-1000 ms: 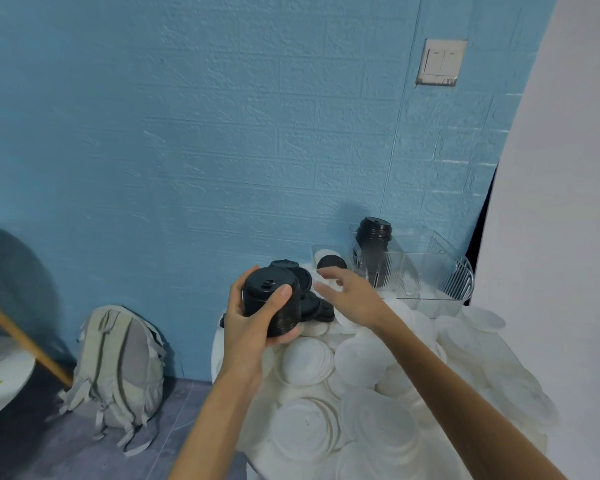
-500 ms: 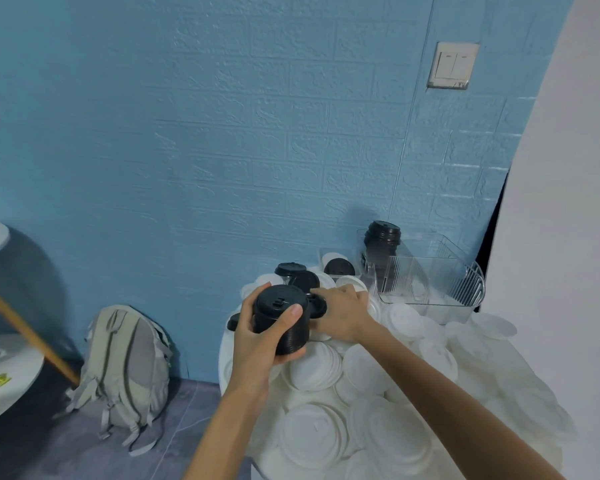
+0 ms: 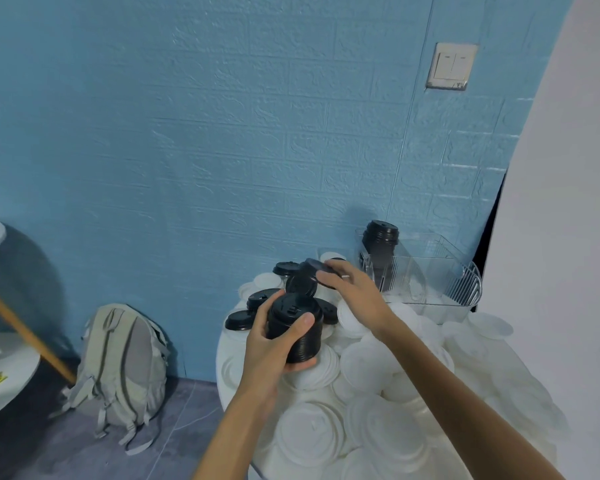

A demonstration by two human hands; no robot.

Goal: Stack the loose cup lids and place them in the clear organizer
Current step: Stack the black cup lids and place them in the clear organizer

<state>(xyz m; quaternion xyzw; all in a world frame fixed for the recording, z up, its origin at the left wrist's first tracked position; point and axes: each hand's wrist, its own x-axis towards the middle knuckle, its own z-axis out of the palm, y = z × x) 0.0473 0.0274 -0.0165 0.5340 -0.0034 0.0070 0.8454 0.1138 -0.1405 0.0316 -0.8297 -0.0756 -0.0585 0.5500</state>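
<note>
White lids point(image 3: 312, 441) nearest, none stacked yet. Left hand point(image 3: 269, 348) grips a black lid stack point(image 3: 297, 327); just beyond, right hand point(image 3: 355, 292) pinches one loose black lid point(image 3: 317, 266). Farther right, the clear organizer point(image 3: 430, 275) has one black stack point(image 3: 380, 242) so far. Loads left, I'd say.
</note>
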